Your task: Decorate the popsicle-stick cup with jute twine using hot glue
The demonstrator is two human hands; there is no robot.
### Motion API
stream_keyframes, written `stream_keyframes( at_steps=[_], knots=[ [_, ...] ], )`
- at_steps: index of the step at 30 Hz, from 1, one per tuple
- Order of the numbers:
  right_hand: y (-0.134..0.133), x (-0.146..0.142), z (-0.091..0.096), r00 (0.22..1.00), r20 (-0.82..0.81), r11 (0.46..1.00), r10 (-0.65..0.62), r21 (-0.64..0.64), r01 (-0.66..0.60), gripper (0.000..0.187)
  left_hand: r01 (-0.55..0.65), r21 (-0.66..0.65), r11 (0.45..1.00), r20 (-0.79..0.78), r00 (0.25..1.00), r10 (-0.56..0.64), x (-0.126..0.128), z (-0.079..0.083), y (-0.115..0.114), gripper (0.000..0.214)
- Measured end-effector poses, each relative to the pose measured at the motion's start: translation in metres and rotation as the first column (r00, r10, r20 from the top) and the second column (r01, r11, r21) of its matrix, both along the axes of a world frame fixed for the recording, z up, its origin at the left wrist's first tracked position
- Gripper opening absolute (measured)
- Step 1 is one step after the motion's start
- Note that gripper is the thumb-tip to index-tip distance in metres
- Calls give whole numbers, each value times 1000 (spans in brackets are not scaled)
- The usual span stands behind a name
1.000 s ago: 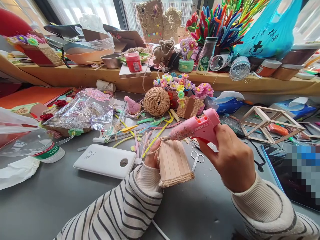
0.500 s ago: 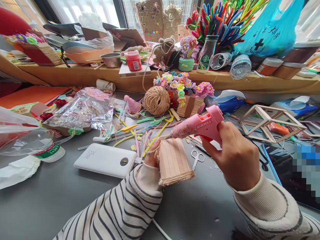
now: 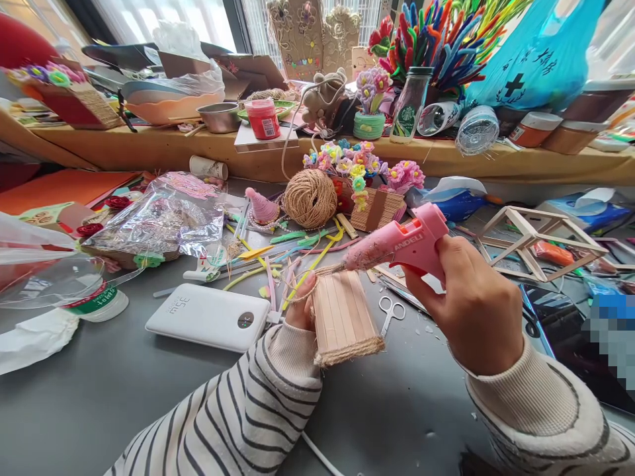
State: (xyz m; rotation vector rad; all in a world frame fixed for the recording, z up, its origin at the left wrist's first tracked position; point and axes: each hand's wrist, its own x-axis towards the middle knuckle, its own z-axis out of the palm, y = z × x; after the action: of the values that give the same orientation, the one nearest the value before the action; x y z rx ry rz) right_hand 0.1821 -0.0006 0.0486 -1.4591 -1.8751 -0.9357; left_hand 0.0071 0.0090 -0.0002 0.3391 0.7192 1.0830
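My left hand is closed on a small box made of flat wooden sticks, tilted above the table. Twine is wrapped along the box's lower edge, and a loose strand runs past my left thumb at the upper edge. My right hand grips a pink hot glue gun, whose nozzle meets the twine at the box's upper left corner. Most of my left fingers are hidden behind the box. Small scissors lie on the table just right of the box.
A white power bank lies to the left, with a cable attached. Behind the box are a ball of twine and coloured pipe cleaners. A wooden stick frame and a phone are on the right. Jars line the shelf.
The glue gun and my right hand have shifted slightly right and its body has risen a little. My left hand and the box stay nearly still.
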Motion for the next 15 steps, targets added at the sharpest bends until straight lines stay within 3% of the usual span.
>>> stream_keyframes(
  at_steps=[5,15],
  knots=[
    [0,3,1,1000,10,1000,-22,-2,22,33,76,-34,997,30,997,-75,-5,-6,3,62],
    [0,4,3,999,29,999,-28,-16,28,32,57,-42,997,12,998,-57,-4,-3,1,63]
  ],
)
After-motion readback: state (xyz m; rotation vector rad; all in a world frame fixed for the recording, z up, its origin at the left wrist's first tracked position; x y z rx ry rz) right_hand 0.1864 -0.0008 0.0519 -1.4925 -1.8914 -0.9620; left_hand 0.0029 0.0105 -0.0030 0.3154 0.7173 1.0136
